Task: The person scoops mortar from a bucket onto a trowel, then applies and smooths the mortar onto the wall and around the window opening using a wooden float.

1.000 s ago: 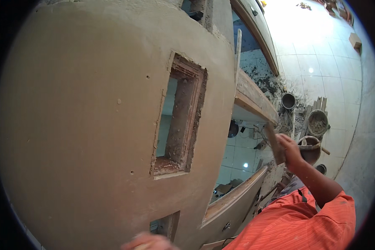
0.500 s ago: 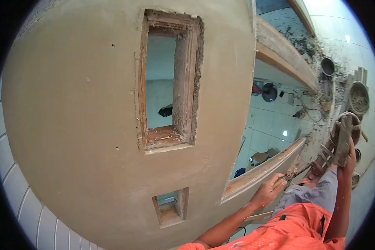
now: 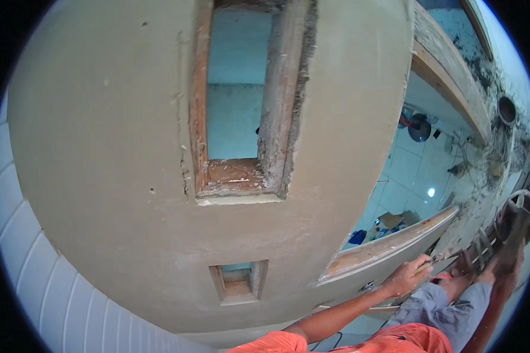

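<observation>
Near the lower right, my left hand [image 3: 407, 276] is closed around the pale yellowish handle of a trowel [image 3: 422, 268]. The thin dark far end of the trowel points right, over my legs, its edge-on blade hard to make out. At the far right, my right hand [image 3: 508, 267] grips the lower end of a mud-coated wooden board [image 3: 516, 232], held lengthwise beside a bucket [image 3: 523, 197]. Blur softens the fingers of this hand. Both hands are apart from the smooth tan plastered wall [image 3: 112, 147].
A tall opening [image 3: 235, 117] with rough wooden edges and a small square opening [image 3: 238, 281] pierce the wall. Right of them is a large opening with a wooden sill [image 3: 394, 244]. A dark round pan [image 3: 505, 110] sits among rubble. White panelling [image 3: 23, 247] borders the left.
My view has shifted, so the wall openings look larger and the floor items sit farther right. Both hands appear farther right and lower, still holding the trowel and the board.
</observation>
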A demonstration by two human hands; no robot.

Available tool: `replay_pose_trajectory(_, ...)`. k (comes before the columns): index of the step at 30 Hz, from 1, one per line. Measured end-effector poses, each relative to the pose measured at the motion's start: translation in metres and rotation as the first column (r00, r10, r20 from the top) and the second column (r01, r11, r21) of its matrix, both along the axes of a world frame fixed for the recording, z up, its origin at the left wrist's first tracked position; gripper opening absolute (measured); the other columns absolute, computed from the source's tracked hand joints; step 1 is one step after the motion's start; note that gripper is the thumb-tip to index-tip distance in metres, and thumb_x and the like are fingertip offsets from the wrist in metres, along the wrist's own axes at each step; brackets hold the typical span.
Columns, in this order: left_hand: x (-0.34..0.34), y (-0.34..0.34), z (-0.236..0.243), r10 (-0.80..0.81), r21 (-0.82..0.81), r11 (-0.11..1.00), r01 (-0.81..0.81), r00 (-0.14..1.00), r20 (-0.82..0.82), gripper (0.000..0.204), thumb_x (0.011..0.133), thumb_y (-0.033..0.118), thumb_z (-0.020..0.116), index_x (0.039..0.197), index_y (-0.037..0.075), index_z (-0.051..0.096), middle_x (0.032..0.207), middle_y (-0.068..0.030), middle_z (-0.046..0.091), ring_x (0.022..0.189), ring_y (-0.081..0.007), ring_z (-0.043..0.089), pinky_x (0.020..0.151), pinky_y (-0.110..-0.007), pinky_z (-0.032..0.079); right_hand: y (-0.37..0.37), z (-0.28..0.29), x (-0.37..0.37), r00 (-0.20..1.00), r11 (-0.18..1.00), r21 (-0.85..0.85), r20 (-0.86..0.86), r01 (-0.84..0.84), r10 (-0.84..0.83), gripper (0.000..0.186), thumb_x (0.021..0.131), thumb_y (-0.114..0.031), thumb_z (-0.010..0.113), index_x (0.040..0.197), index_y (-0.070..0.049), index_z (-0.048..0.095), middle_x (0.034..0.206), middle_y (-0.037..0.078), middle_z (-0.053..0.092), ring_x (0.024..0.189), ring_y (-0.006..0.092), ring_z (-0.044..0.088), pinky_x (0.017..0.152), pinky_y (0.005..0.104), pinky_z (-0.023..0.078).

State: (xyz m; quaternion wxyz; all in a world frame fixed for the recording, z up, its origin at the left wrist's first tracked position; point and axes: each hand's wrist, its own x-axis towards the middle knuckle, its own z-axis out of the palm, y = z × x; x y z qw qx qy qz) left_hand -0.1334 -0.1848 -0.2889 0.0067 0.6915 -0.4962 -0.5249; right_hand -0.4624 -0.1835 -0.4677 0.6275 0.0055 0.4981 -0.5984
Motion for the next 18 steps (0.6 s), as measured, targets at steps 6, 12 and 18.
replay_pose_trajectory(6, 0.013, 0.026, 0.022, 0.079, -0.031, 0.996, -0.079, 0.997, -0.011, 0.044, 0.104, 0.038, 0.056, 0.135, 0.007, 0.054, 0.102, -0.0219, 0.068, 0.096, -0.0252, 0.070, 0.084, -0.040, 0.051, -0.099, 0.166, 0.122, 0.914, 0.805, -0.485, 0.026, -0.342, 0.404, 0.054, 0.095, -0.013, 0.063, 0.146, 0.000, 0.050, 0.139, 0.010, 0.058, 0.121, 0.0193, 0.058, 0.106, 0.0363, 0.045)
replay_pose_trajectory(12, 0.040, 0.068, 0.030, 0.255, -0.120, 0.959, -0.258, 0.966, -0.041, 0.050, 0.105, 0.039, 0.054, 0.135, 0.000, 0.052, 0.117, -0.0215, 0.067, 0.109, -0.0237, 0.066, 0.094, -0.038, 0.050, -0.186, 0.357, 0.230, 0.722, 0.423, -0.755, -0.095, -0.501, 0.686, 0.058, 0.086, -0.008, 0.078, 0.141, -0.001, 0.059, 0.119, 0.007, 0.069, 0.107, 0.0147, 0.063, 0.095, 0.0294, 0.047)
replay_pose_trajectory(18, 0.045, 0.094, 0.025, 0.456, -0.031, 0.885, -0.465, 0.878, -0.141, 0.043, 0.104, 0.028, 0.061, 0.132, -0.003, 0.053, 0.115, -0.0156, 0.068, 0.109, -0.0168, 0.065, 0.093, -0.031, 0.051, -0.204, 0.408, 0.260, 0.741, 0.305, -0.782, -0.276, -0.543, 0.613, 0.050, 0.090, -0.015, 0.078, 0.138, -0.011, 0.064, 0.112, 0.009, 0.072, 0.102, 0.0120, 0.064, 0.091, 0.0268, 0.048)
